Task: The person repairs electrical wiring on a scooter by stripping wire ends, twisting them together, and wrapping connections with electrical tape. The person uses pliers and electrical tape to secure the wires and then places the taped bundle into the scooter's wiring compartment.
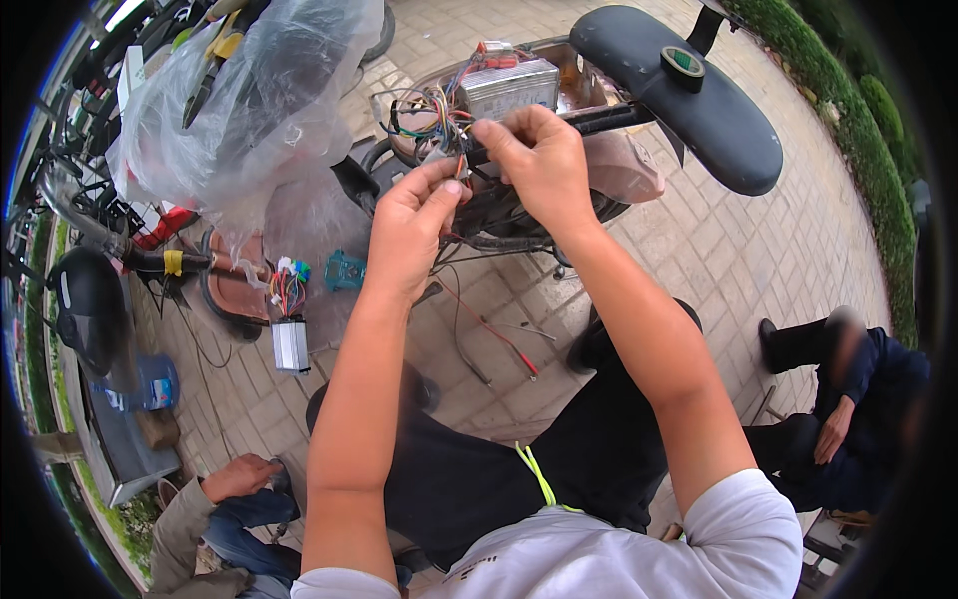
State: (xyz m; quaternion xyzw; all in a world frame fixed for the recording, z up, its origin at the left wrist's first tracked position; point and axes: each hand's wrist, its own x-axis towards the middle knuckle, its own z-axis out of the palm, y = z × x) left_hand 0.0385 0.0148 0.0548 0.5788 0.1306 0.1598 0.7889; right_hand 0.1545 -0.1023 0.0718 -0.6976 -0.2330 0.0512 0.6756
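Both hands, the left hand [414,215] and right hand [534,160], pinch the coloured wire bundle [429,115] (beside a silver controller box [509,85]); gentle, steady tension seems wise.

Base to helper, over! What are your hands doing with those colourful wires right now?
Left hand and right hand both pinching the wire bundle. Silver controller box just behind. Tape roll on the seat, clear of the work.

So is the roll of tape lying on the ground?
No, the roll of tape sits up on the black seat, well above the paving bricks.
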